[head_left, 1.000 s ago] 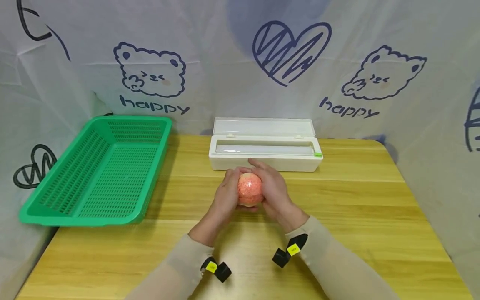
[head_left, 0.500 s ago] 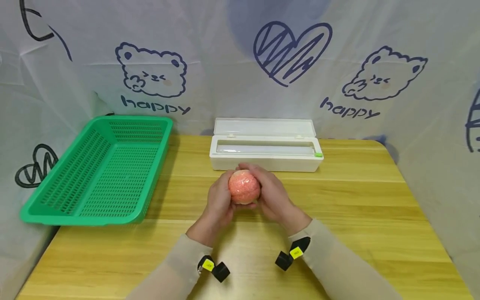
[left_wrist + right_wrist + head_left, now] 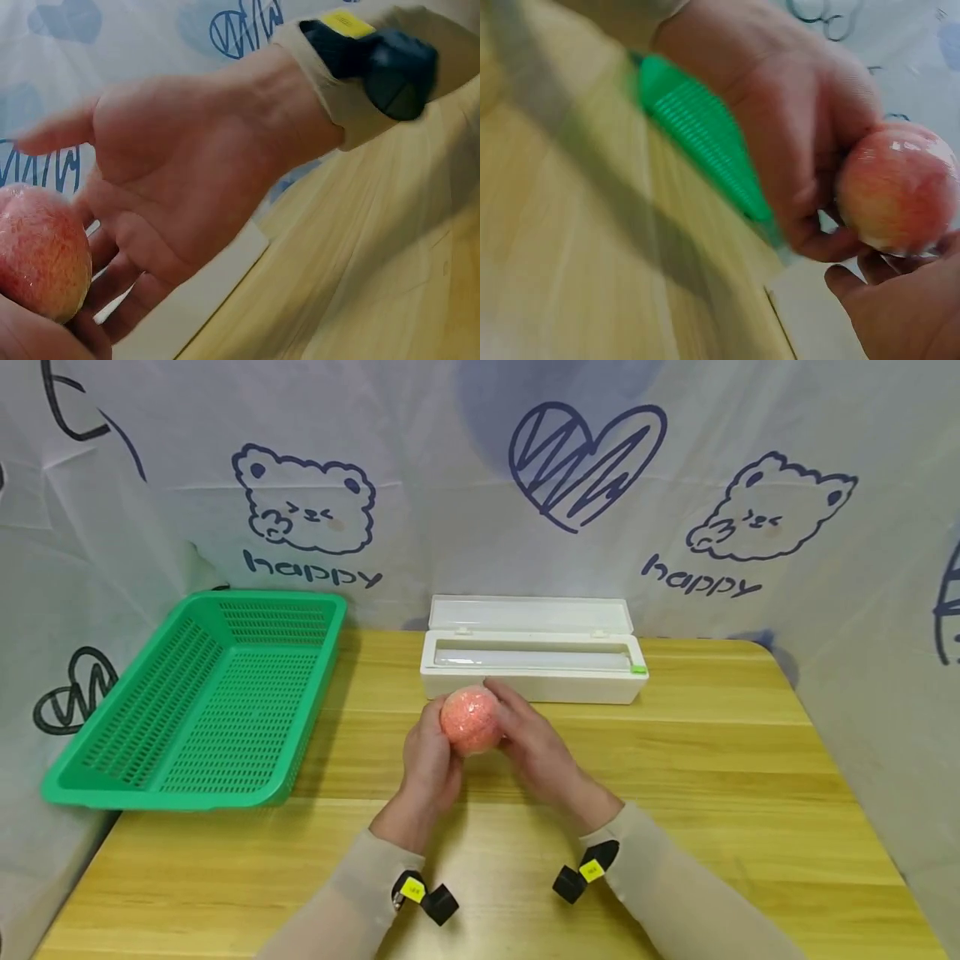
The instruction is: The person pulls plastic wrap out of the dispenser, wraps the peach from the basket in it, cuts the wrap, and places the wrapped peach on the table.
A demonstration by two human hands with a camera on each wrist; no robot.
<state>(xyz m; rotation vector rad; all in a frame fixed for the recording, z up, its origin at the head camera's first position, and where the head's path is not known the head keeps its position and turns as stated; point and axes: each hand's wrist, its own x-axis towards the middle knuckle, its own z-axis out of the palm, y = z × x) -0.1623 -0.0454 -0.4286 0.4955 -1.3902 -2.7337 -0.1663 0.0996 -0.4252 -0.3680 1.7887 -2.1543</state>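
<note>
My left hand [image 3: 430, 760] grips a pink-red peach [image 3: 469, 720] above the table, in front of the white dispenser box. A glossy, clear film seems to cover the peach [image 3: 900, 191]. Beside the fruit's right side is my right hand [image 3: 542, 750], its fingers fairly straight and close against it. In the left wrist view, the right hand [image 3: 176, 165] shows its palm, thumb extended, fingertips partly hidden behind the peach [image 3: 45, 255]. From the right wrist view, the left hand's [image 3: 791, 127] fingers curl round the fruit.
An open-lidded white cling film dispenser [image 3: 536, 687] with a roll inside and a green slider [image 3: 637, 669] stands at the table's back. A green slotted basket [image 3: 236, 718] sits at the left. Printed cloth [image 3: 442, 468] hangs behind the wooden table [image 3: 720, 760].
The peach has moved left and slightly up with the left hand. Both hands cupped it earlier; now the right hand's fingers have loosened and straightened beside it.
</note>
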